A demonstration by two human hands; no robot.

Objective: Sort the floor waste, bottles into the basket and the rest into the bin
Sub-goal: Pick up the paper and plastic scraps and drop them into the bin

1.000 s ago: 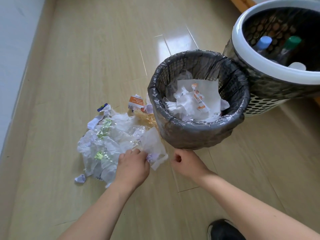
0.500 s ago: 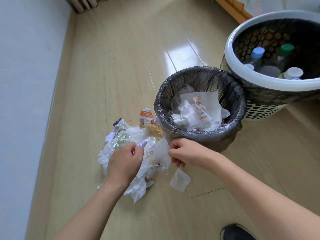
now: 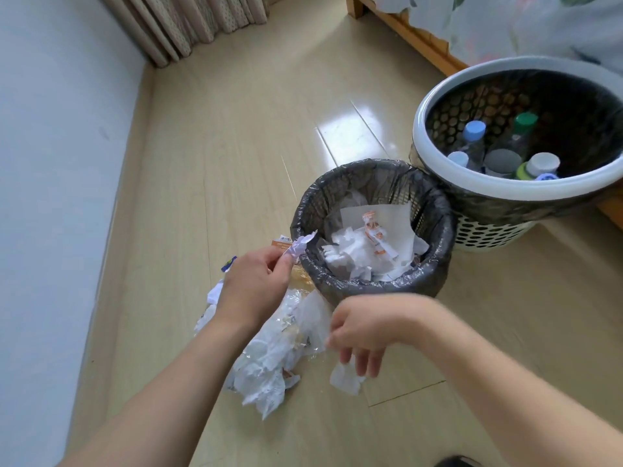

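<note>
Two bare hands work above the floor (image 3: 215,170) beside a heap of waste. The left hand (image 3: 254,284) pinches a crumpled white scrap (image 3: 301,247) between thumb and fingertips; the scrap's long axis runs up and to the right from the grip, its free end pointing toward the bin (image 3: 372,227) and lying at the bin's near-left rim. The bin, lined with a black bag, stands just right of that grip and already holds white paper and an orange-printed wrapper. The right hand (image 3: 362,332) hangs palm down in front of the bin, its fingers loosely spread and pointing down, blurred; whether the fingertips touch the small white tissue (image 3: 345,379) lying on the floor right beneath them I cannot tell. Below the left grip and left of the right hand lies the pile (image 3: 269,355) of clear plastic film and crumpled white paper, stretching from near the bin's base toward the lower edge of the view. Beyond the left grip, an orange-and-white carton piece (image 3: 281,242) shows at the bin's left side. Farther right, touching the bin, stands the basket (image 3: 505,190) with a white rim, and several capped bottles (image 3: 473,139) stand upright inside it.
</note>
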